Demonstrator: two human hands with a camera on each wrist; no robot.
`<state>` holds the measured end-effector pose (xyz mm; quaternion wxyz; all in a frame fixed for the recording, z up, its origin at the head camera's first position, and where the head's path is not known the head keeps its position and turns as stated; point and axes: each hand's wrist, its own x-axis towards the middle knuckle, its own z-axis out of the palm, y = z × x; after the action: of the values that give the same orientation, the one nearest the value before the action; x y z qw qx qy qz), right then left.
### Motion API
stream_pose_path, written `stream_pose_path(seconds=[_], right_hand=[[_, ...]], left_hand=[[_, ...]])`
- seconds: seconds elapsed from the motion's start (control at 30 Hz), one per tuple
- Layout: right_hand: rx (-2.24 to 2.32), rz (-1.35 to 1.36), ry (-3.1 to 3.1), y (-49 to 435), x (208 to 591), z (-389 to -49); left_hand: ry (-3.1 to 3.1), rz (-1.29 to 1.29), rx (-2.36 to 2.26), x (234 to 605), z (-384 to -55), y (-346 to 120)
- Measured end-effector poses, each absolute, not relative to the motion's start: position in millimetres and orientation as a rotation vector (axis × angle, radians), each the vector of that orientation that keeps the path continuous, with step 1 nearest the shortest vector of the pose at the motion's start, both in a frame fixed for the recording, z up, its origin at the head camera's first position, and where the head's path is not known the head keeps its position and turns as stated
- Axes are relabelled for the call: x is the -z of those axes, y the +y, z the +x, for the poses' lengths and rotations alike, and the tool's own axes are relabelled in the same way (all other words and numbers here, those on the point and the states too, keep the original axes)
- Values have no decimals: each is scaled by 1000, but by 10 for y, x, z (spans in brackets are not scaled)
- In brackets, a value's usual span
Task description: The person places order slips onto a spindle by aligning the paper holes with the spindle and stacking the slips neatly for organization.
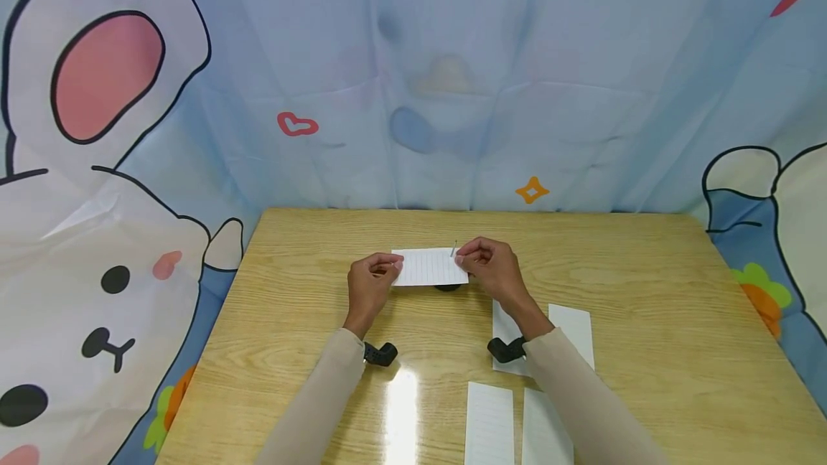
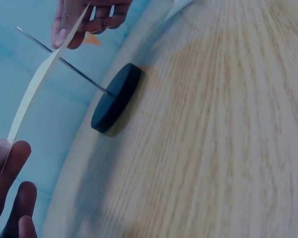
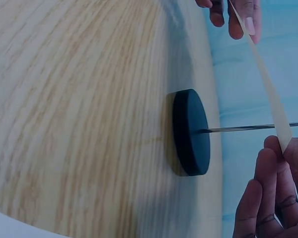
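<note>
Where fingers (image 3: 266, 171) pinch, ruled paper (image 1: 426, 268), apparently spiked

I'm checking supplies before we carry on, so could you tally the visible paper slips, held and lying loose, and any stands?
Held paper slip: 1
Loose paper slips: 4 (whether any are stacked, I can't tell)
Spike stand: 1
Total: 6

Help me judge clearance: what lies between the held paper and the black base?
Only the thin metal rod, running from the black base to the held paper; both wrist views show it.
</note>
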<state>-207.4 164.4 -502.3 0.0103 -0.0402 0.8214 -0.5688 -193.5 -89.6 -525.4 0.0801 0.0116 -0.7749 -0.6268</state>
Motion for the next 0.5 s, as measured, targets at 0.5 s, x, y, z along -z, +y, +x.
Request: stream_pose_path(seconds=[0.5], right_hand=[[1619,-68,2686,1587,5150,-2090]], left_hand=[[-2414,58,1699,5327,-1930,-899]])
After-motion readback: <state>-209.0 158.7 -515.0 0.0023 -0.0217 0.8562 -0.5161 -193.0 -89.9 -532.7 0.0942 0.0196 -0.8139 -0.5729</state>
